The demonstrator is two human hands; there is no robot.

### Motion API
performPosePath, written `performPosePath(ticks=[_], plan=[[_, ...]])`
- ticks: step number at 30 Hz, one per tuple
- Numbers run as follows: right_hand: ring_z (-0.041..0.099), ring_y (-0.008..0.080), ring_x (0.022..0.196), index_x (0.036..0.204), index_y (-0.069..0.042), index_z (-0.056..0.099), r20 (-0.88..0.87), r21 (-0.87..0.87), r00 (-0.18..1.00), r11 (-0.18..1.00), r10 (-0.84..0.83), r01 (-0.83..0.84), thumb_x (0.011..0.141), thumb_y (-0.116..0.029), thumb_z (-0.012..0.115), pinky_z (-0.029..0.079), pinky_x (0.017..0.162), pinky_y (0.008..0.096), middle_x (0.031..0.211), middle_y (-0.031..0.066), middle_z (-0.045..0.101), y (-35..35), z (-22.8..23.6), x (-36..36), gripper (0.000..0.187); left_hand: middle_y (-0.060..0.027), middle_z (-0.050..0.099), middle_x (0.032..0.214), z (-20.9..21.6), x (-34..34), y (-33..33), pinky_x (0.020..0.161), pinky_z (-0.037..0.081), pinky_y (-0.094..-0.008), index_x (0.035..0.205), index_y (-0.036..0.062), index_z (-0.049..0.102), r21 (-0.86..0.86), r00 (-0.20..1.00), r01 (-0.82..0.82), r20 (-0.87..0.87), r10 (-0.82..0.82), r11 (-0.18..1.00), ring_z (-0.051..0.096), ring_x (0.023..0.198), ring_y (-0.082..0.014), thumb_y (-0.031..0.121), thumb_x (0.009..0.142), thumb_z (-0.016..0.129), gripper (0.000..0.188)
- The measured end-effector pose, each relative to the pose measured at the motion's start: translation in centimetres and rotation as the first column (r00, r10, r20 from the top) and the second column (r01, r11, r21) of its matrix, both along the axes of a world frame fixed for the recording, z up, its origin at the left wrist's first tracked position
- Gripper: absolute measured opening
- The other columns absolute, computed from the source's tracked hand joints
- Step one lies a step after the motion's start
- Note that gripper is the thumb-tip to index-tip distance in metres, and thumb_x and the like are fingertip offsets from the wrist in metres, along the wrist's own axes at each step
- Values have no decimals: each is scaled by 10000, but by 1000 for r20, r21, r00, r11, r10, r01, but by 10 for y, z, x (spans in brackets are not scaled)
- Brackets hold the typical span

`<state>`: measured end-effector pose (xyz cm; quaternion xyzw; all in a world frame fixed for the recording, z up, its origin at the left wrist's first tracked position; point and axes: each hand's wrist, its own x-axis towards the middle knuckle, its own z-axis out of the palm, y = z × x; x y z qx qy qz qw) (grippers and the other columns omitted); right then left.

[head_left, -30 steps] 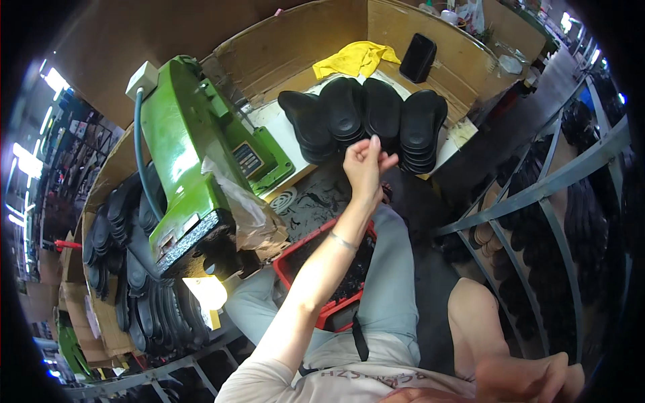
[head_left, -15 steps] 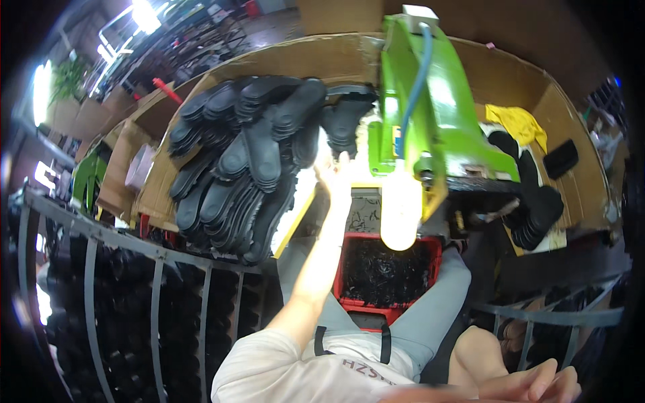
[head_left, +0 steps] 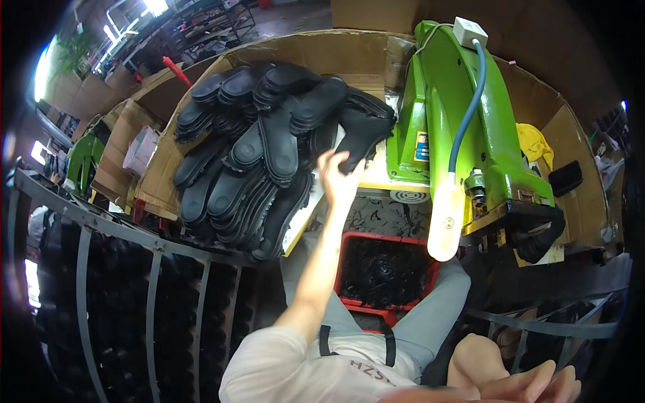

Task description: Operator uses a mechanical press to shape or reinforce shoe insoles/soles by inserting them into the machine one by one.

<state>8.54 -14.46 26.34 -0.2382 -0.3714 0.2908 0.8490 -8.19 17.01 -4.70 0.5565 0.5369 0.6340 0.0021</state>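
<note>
The right hand [head_left: 534, 385] curls, its hold impossible to tell, while the left hand [head_left: 340, 180], spread and unclenched, reaches a black sole [head_left: 363, 134] near the front edge of the surface [head_left: 378, 172], beside a green machine [head_left: 442, 111].

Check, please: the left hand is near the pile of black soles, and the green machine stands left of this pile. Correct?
The side is wrong: in the head view, the green machine stands right of the pile. The rest holds.
</note>
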Motion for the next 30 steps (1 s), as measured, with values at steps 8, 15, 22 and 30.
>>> performPosePath(ticks=[8,15,22,30], plan=[[561,279,942,1202,42,470,482,-170,874,972,-62,163,851,-335,669,453,777,349,1073,199,558,58,-166,82,552,-173,577,1178,42,-68,-193,987,443,-357,1237,-27,454,-125,810,481,442,-385,868,576,1094,-243,32,599,782,720],[599,207,1087,1169,23,553,-276,-768,820,398,501,-502,782,-52,720,479,928,330,1183,148,607,25,-341,85,428,-224,542,1255,22,1,-199,1015,431,-377,1383,-12,323,93,141,919,830,-539,384,565,1141,-276,169,673,786,867],[613,174,1029,1193,19,571,-349,-764,854,411,387,-498,733,54,755,482,930,329,1119,89,649,-42,-350,58,497,-76,695,946,34,109,-222,795,508,-265,1055,-46,661,-359,375,926,827,-420,120,607,864,-93,82,866,694,231],[580,149,1032,1173,11,585,-112,-777,852,489,511,-395,779,-65,748,463,912,300,1143,66,625,-33,-326,37,433,36,545,583,78,115,-177,453,316,-218,696,8,603,-538,632,742,362,-685,400,424,514,-19,102,820,742,208]])
